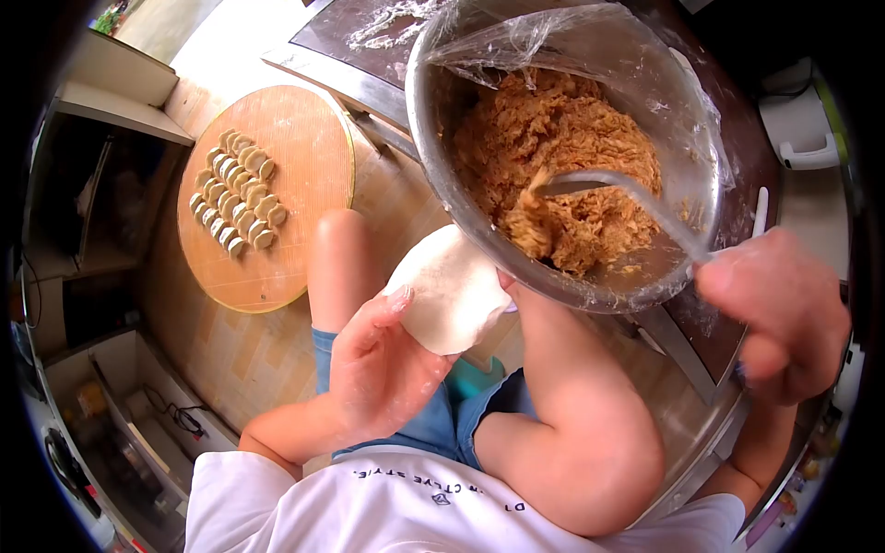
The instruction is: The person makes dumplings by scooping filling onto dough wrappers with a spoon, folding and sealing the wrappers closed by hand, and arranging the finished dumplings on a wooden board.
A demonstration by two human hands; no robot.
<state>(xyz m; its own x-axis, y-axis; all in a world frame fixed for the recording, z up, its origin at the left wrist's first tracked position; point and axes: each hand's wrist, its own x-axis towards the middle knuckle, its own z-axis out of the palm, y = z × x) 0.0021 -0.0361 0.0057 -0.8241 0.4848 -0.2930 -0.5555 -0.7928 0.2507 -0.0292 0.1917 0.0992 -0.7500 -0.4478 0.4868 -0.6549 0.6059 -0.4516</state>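
Observation:
My left hand (383, 369) holds a round, pale dough wrapper (450, 286), thumb at its near edge and fingers partly hidden under it. The wrapper lies fairly flat above my lap, close beside a large metal bowl (429, 157). Inside the bowl is an orange-brown shredded filling (572, 120). My right hand (779, 313), slightly blurred, is closed around the handle of a metal spoon (636, 189). The spoon's head sits in the filling near the bowl's left side, with a lump of filling against it.
On the left, a round wooden board (304, 138) carries several rows of small pale dumpling-like pieces. Clear plastic film (572, 37) drapes over the bowl's far side. The bowl rests on a dark, floured table (346, 37). Open shelves (138, 396) stand at the lower left.

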